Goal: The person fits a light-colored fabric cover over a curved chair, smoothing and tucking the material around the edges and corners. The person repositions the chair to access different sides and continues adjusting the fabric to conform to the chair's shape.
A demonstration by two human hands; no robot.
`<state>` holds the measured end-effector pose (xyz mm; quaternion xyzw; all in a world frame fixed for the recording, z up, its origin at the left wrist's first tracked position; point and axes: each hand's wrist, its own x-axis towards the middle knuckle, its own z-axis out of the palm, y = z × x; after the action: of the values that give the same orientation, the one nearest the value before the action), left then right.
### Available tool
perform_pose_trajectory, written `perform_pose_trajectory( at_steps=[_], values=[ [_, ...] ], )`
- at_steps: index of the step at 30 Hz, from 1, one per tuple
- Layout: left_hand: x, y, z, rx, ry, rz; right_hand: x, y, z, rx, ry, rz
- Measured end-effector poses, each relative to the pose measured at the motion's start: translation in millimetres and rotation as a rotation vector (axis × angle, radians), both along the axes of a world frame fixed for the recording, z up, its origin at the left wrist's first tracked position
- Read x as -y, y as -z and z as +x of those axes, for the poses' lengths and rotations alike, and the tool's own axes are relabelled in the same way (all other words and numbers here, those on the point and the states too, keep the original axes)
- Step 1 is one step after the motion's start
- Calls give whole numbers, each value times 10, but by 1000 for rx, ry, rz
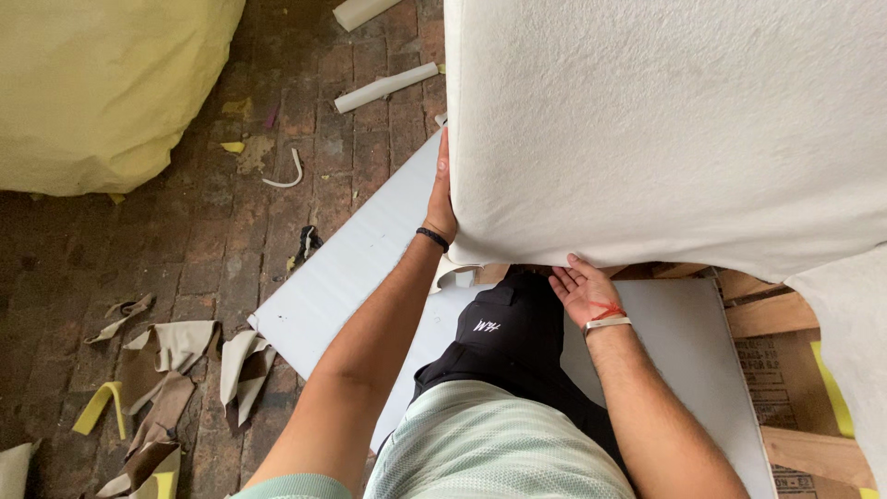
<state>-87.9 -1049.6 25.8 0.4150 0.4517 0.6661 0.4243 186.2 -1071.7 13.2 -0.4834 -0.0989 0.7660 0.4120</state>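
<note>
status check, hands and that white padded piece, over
Left hand flat on white padded piece side. Right hand under its lower edge. Scraps on floor.

White padding (665,129) hides the right hand (584,294) fingertips, perhaps curled beneath.

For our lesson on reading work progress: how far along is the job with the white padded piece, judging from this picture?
Looks done: white batting already wraps the padded frame's top and side. In hand: the left hand presses flat on the side face while the right hand grips under the bottom edge. Probably left: bare wooden framing shows at right, and fabric scraps litter the brick floor.
</note>
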Motion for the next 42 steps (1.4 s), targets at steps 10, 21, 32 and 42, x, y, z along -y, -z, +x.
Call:
perform_pose_trajectory(
  at_steps=[10,21,32,42],
  values=[
    [30,24,-7,27,17,43,282,-73,-391,-313,-275,270],
    [1513,1074,260,-841,-58,-407,393,19,-524,-152,-324,389],
    [1103,894,-328,-975,212,-470,447,-171,-806,129,-483,536],
    [1489,887,-401,-1119,533,-443,694,11,-1439,308,-395,321]
  ],
)
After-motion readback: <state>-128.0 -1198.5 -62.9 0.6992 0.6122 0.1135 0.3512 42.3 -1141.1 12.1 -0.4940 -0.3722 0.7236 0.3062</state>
